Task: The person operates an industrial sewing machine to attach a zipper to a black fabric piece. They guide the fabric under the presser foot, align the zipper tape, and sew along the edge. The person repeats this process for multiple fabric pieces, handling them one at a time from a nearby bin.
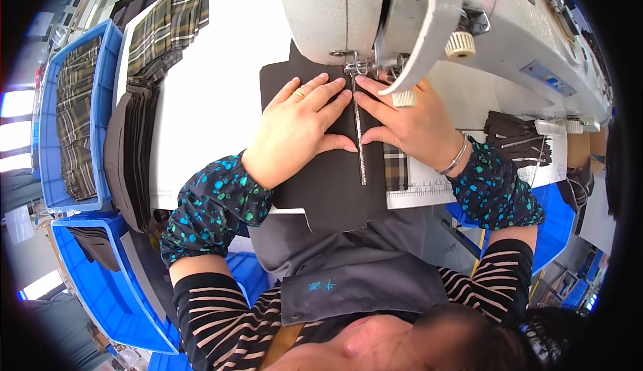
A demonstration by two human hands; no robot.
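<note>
A dark brown fabric panel (328,193) lies on the white table, its near end hanging over the front edge. A zipper (362,160) with pale teeth runs lengthwise along it, up to the presser foot (355,69) of the white sewing machine (318,16). My left hand (295,123) rests flat on the panel left of the zipper, fingers spread. Right of the zipper lies my right hand (415,123), fingers stretched toward the presser foot and partly hidden by the machine's guard. Both thumbs point at the zipper. Plaid fabric (396,170) peeks out beneath the panel's right side.
Plaid pieces (177,19) and a stack of dark brown panels (127,160) sit along the table's left side. Beyond them are a blue bin (112,56) of plaid fabric and a lower blue bin (100,297). Dark strips (512,140) lie at the right, beneath the machine arm.
</note>
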